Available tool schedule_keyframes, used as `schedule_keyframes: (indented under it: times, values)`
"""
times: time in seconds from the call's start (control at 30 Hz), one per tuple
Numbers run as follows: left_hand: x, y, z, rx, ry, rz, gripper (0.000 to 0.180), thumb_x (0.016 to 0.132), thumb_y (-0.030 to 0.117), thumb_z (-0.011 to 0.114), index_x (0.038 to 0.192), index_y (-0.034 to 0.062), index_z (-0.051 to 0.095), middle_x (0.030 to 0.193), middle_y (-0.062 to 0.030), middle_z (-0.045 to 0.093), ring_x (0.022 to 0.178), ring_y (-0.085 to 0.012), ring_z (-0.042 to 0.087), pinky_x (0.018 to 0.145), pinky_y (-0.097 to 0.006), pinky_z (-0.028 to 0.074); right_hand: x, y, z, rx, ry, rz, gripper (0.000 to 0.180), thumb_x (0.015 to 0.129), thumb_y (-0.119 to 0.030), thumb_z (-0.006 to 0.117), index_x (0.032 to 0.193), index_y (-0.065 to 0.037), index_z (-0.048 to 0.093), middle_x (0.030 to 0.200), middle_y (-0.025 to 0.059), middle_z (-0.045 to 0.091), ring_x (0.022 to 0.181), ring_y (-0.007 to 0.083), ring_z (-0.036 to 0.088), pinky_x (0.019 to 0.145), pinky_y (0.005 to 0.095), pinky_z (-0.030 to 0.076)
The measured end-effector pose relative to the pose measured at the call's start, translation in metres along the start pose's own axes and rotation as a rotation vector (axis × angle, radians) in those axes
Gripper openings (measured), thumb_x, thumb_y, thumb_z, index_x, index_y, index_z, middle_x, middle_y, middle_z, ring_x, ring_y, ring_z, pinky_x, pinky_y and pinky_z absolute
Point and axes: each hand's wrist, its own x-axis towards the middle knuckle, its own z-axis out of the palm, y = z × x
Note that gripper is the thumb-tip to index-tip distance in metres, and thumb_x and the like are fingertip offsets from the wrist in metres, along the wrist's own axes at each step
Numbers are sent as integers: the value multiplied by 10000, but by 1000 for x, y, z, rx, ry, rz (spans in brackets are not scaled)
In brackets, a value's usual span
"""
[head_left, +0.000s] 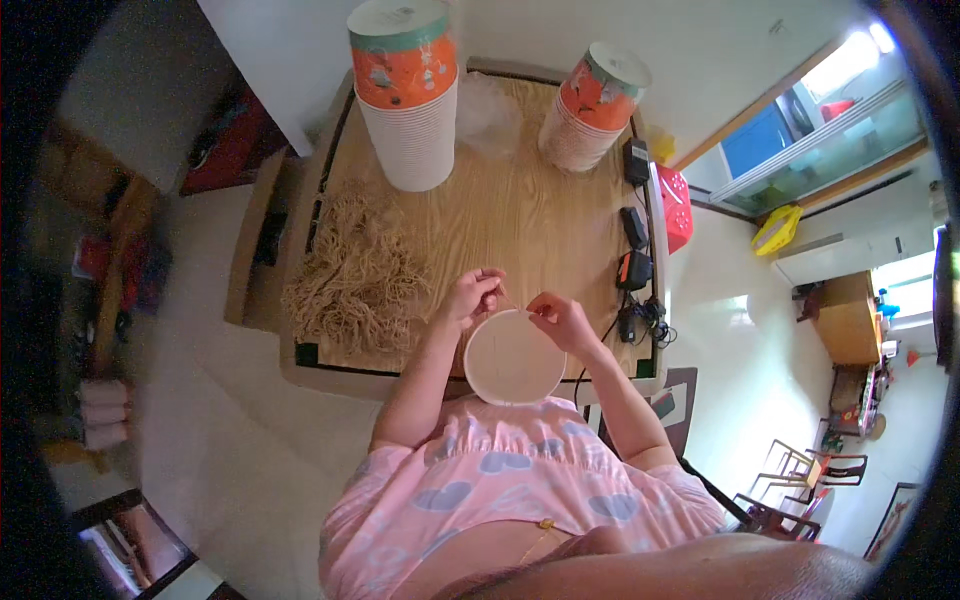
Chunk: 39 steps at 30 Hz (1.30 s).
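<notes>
Pink heart-print top [505,465] filled my foreground; just beyond, the round white tub [515,357] lay bodyward of my right grip [562,324], the nearer one, pinching its far rim; left grip [474,297], just off it, seemingly pinched thin tan cord [508,299].

Left tub stack [408,110] behind string pile [355,275]

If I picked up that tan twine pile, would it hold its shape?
Probably not: the tan twine pile looks floppy, its thin strands lying in loose, wavy curls. It may come up in clumps, since many strands cross and tangle. It is likely light for its size, being so loosely heaped.
</notes>
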Motion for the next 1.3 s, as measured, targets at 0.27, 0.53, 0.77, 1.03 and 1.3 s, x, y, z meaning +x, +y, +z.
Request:
schedule_keyframes:
  times: [0.27, 0.53, 0.77, 1.03, 1.3]
  values:
    - [-40, 48, 42, 908, -149, 189, 137, 739, 82, 639, 854, 9, 626, 700, -40, 568, 640, -105, 541, 590, -243, 436, -14, -18, -11, -69, 142, -259, 106, 732, -33, 581, 835, -24, 556, 803, 119, 533, 758, 288, 545, 647, 338, 466]
    - [-40, 25, 45, 1380, -131, 449, 70, 705, 81, 654, 757, 35, 645, 710, -78, 561, 711, -174, 570, 647, -278, 447, -23, -30, -11, -187, 76, -432, 147, 692, -14, 580, 834, -43, 553, 822, 115, 526, 803, 304, 519, 697, 376, 451]
    - [-42, 7, 46, 1036, -56, 332, 62, 719, 53, 635, 756, 4, 624, 711, -72, 562, 653, -133, 561, 606, -263, 456, -25, -28, -2, -200, 121, -383, 213, 690, -67, 601, 890, -65, 528, 855, 113, 515, 820, 324, 506, 704, 401, 439]
    - [-45, 8, 49, 1037, -21, 358, 64, 724, 55, 627, 757, 1, 621, 716, -71, 570, 645, -130, 565, 593, -259, 458, -21, -26, 2, -336, 137, -434, 212, 692, -98, 612, 885, -64, 529, 830, 119, 508, 807, 319, 505, 702, 398, 432]
    - [-45, 8, 52, 1125, 29, 446, 87, 713, 83, 634, 746, 5, 620, 706, -81, 565, 617, -157, 566, 579, -270, 457, -22, -28, 1, -357, 168, -413, 205, 682, -55, 590, 879, -70, 538, 834, 107, 515, 797, 311, 507, 701, 394, 417]
